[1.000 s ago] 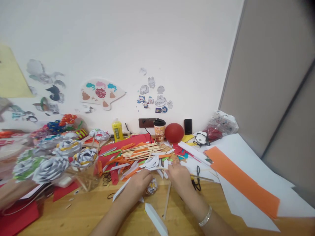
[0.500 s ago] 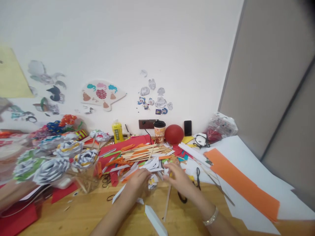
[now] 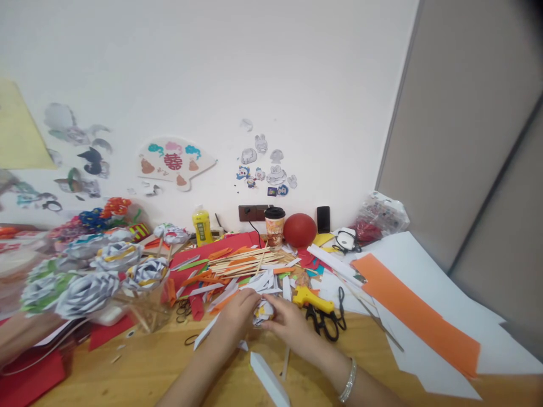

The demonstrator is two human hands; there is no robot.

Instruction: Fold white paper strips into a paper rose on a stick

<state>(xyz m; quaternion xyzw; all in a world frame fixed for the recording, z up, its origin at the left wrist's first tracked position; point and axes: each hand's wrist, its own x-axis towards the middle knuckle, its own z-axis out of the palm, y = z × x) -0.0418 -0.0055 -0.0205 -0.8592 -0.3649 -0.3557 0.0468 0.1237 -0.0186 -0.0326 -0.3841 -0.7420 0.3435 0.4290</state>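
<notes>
Between both hands is a small white-and-yellow paper flower at the near middle of the table. My left hand closes on its left side. My right hand, with a sparkling bracelet at the wrist, grips it from the right with thumb and fingers. Part of the flower is hidden by my fingers. A thin stick lies below my right hand, and a folded white paper strip rests nearer to me. Right of my right hand lie a yellow glue gun and black-handled scissors.
Wooden sticks and paper strips pile up behind my hands. Finished paper roses stand at left, beside another person's arm. A cup, a red balloon and a yellow bottle line the wall. Orange paper lies right.
My right hand has moved left and down onto the paper flower, uncovering the yellow glue gun and scissors. My left hand stays at the flower.
</notes>
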